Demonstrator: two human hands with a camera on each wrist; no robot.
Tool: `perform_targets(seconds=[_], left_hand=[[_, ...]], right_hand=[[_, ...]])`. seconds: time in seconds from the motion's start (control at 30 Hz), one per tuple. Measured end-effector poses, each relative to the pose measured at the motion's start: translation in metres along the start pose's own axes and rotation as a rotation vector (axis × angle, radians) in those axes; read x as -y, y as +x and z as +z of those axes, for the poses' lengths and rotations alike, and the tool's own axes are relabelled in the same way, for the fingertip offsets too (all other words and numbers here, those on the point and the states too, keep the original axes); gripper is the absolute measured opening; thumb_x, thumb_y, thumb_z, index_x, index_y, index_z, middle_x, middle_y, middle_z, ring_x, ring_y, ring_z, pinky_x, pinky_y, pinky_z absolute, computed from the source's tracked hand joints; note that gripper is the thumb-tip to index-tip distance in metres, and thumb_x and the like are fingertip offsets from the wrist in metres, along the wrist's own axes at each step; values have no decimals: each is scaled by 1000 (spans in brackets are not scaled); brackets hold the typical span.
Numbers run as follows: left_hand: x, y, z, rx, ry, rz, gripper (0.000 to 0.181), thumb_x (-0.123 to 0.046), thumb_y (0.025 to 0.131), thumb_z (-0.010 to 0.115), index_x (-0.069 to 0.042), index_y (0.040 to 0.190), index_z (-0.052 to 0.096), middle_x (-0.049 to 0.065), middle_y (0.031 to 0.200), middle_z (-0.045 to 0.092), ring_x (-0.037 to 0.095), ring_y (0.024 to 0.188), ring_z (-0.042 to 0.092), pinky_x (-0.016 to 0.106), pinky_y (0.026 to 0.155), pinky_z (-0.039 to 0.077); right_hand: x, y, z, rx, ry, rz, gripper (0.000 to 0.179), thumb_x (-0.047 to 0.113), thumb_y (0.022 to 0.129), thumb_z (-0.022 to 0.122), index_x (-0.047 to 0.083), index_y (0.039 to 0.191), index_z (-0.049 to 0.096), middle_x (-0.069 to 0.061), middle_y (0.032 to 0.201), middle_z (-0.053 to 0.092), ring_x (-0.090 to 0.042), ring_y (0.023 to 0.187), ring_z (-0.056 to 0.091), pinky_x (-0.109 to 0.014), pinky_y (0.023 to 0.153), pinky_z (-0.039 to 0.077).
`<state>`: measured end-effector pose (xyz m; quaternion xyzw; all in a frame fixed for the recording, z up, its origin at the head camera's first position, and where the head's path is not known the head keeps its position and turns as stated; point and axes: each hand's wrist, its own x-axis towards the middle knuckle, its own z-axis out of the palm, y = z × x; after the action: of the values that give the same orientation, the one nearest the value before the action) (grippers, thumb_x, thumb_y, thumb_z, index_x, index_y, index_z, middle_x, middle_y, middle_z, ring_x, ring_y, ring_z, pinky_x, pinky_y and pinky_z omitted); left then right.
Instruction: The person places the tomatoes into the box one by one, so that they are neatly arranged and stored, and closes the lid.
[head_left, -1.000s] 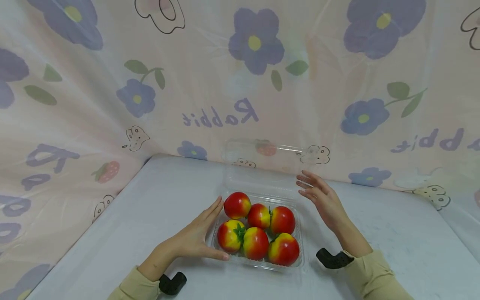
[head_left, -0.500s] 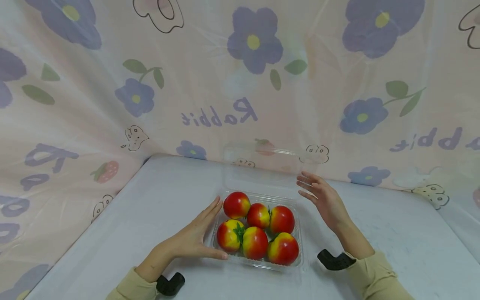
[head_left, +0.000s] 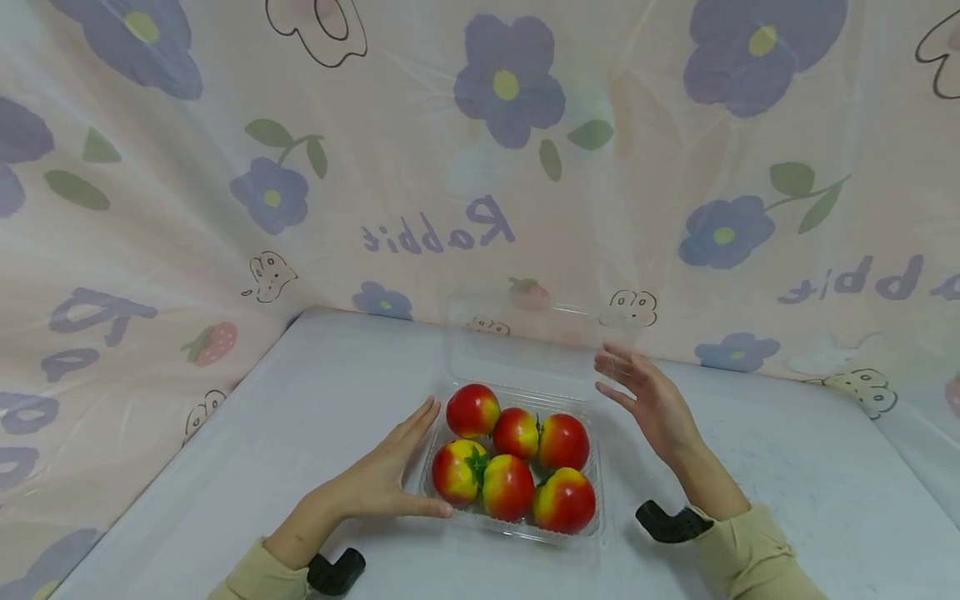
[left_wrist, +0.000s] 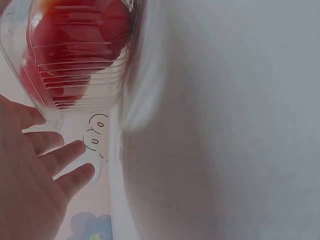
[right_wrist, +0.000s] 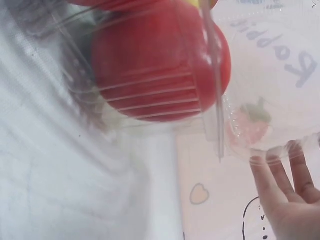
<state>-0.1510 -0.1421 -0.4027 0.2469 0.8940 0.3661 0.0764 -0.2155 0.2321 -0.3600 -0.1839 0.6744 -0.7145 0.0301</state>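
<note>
A clear plastic clamshell box (head_left: 519, 531) holds several red and yellow tomatoes (head_left: 508, 487), with a green leafy stem end showing on one. Its hinged lid (head_left: 517, 360) stands raised at the back, faint against the curtain. My left hand (head_left: 378, 479) lies along the box's left side, fingers extended and thumb at the front corner; in the left wrist view the fingertips (left_wrist: 40, 142) are at the box's edge. Near the lid's right edge is my right hand (head_left: 660, 408), fingers spread. The right wrist view shows its fingertips (right_wrist: 257, 162) touching the lid's edge.
The box rests on a white-covered table (head_left: 315, 400). A curtain (head_left: 420, 167) printed with flowers and lettering hangs behind and to the left. Each wrist bears a black curved piece, one by the left sleeve (head_left: 258, 575) and one by the right sleeve (head_left: 750, 546).
The raised lid's far edge has dropped slightly, and its glare has shrunk. Both hands stay nearly where they were; the tomatoes keep their places in the box.
</note>
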Motion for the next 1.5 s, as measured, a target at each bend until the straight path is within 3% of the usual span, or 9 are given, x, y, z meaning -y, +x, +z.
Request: perform_targets(seconds=[0.43, 0.8, 1.17, 1.33, 1.5], left_hand=[[-3, 0, 2, -9, -4, -37, 120, -60, 68, 77, -13, 155, 9, 6, 163, 2, 32, 148, 10, 61, 110, 26], [-2, 2, 5, -27, 15, -48, 119, -63, 68, 74, -14, 155, 9, 7, 163, 3, 32, 148, 11, 61, 108, 30], [0, 0, 5, -40, 59, -41, 117, -64, 69, 72, -14, 155, 11, 9, 162, 5, 36, 147, 16, 64, 106, 32], [0, 1, 1, -55, 34, -9, 107, -58, 78, 68, -11, 155, 11, 11, 162, 6, 36, 147, 14, 63, 109, 26], [3, 3, -6, -128, -71, 55, 84, -41, 92, 58, -9, 155, 11, 13, 161, 12, 38, 146, 15, 64, 112, 18]], right_hand=[[3, -6, 3, 17, 4, -30, 40, 28, 106, 26, 14, 134, 52, 10, 126, 60, -12, 122, 51, -26, 97, 49], [8, -11, 8, -20, -18, 7, 34, 31, 105, 32, 23, 134, 47, 8, 133, 48, -8, 120, 50, -20, 98, 47], [6, -17, 9, 12, -69, -34, 28, 25, 104, 34, 23, 120, 56, 10, 125, 53, -9, 118, 48, -14, 98, 42], [5, -19, 8, 43, -82, -71, 29, 22, 104, 34, 17, 119, 59, 9, 121, 58, -11, 117, 50, -16, 99, 41], [5, -21, 7, 70, -92, -100, 32, 20, 104, 33, 12, 121, 59, 9, 126, 59, -12, 122, 49, -19, 100, 40]])
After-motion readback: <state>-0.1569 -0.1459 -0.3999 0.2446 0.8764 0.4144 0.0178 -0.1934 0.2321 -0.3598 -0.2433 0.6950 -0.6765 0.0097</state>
